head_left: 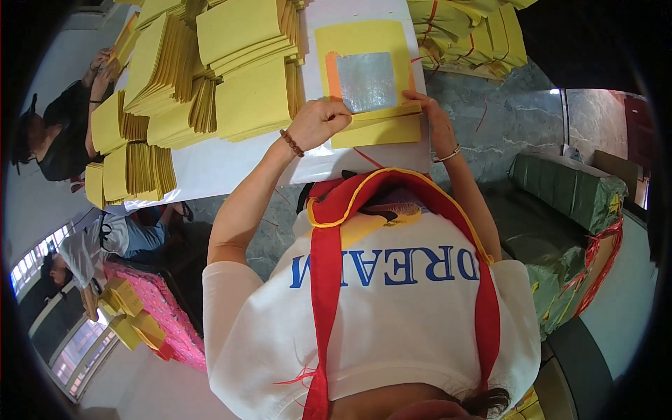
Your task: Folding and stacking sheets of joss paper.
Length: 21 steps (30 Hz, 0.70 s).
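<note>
A yellow paper sheet (388,36) with a silver foil square (366,80) and an orange strip at its side lies on the white-covered table. A folded yellow band runs across the near part of the paper, just below the foil. My left hand (318,126), closed with its fingers curled in, grips the left end of this fold. At the right end, near the table's edge, my right hand (435,120) pinches the fold between thumb and fingers. Part of the right fingertips is hidden behind the paper.
Thick stacks of yellow paper (252,101) stand on the table (210,168) to my left. More yellow bundles (483,38) tied with red string lie at the far right. Green wrapped bales (560,189) stand on the right. Two people (66,129) work at the left.
</note>
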Motion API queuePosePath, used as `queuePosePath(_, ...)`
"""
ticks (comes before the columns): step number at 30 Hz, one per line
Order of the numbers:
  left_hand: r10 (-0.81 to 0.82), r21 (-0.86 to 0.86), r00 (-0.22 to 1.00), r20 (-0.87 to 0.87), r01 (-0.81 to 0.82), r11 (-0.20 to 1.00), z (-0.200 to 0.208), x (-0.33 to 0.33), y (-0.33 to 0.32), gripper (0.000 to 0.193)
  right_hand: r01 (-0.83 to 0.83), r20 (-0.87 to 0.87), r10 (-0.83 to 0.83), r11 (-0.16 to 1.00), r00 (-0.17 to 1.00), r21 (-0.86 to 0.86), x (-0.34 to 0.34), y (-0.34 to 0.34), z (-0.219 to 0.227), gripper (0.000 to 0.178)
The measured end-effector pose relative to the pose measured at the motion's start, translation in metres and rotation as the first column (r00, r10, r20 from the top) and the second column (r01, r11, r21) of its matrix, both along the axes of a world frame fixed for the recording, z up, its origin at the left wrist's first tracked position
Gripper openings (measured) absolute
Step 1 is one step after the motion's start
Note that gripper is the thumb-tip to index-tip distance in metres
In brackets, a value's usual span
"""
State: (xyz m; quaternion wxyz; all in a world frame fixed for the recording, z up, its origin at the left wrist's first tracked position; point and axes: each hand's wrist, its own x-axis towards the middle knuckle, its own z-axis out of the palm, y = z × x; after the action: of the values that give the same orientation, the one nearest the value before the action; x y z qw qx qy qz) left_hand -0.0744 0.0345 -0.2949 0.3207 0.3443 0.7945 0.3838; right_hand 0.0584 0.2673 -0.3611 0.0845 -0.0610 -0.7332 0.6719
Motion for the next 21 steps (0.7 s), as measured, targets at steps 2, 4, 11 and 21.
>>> queuePosePath(2, 0.0, -0.019, 1.0, 0.004, 0.0, 1.0, 0.001, -0.001, 0.002, 0.021, 0.018, 0.018, -0.017, 0.999, 1.0, -0.051, 0.001, 0.0, -0.002, 0.054)
queuePosePath(4, 0.02, -0.045, 0.998, 0.062, -0.017, 0.999, 0.002, -0.003, 0.002, 0.022, -0.006, 0.018, 0.006, 1.0, 1.0, -0.03, 0.0, 0.002, 0.001, 0.054)
queuePosePath(11, 0.068, -0.017, 0.991, 0.115, -0.067, 0.998, -0.003, -0.003, -0.001, 0.021, -0.053, -0.098, 0.085, 0.954, 0.992, 0.295, -0.001, 0.003, 0.004, 0.028)
queuePosePath(21, 0.086, 0.235, 0.768, -0.634, 0.085, 0.968, -0.003, -0.003, -0.004, 0.045, 0.063, 0.146, 0.008, 0.879, 0.989, -0.473, -0.004, 0.004, -0.009, 0.026)
